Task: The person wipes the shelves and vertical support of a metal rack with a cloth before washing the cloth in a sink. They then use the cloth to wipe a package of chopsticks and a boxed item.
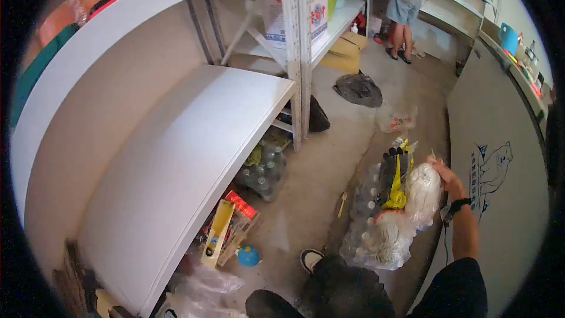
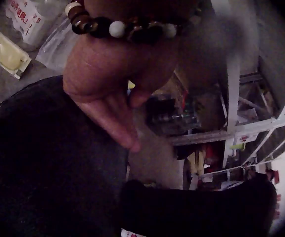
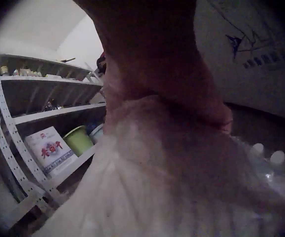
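Note:
My right hand [image 1: 451, 180] grips the top end of a white bundle in clear plastic [image 1: 424, 191], low over the floor by the grey chest. A second white bundle [image 1: 391, 238] in clear plastic lies just nearer. Under and beside them is a plastic-wrapped pack of bottles [image 1: 362, 221], with a black and yellow wrapper [image 1: 396, 179] on top. The right wrist view shows the pale bundle [image 3: 132, 192] close up, filling the space below the hand. My left hand [image 2: 110, 84] hangs with loose fingers beside a dark-clothed leg, holding nothing; the head view does not show it.
White shelving [image 1: 194, 118] runs along the left. Under it are bottles [image 1: 265, 174], a yellow box [image 1: 218, 232] and a blue ball [image 1: 248, 255]. A grey chest [image 1: 500, 129] borders the right. Black plastic [image 1: 359, 90] lies ahead; a person [image 1: 405, 12] stands at the back.

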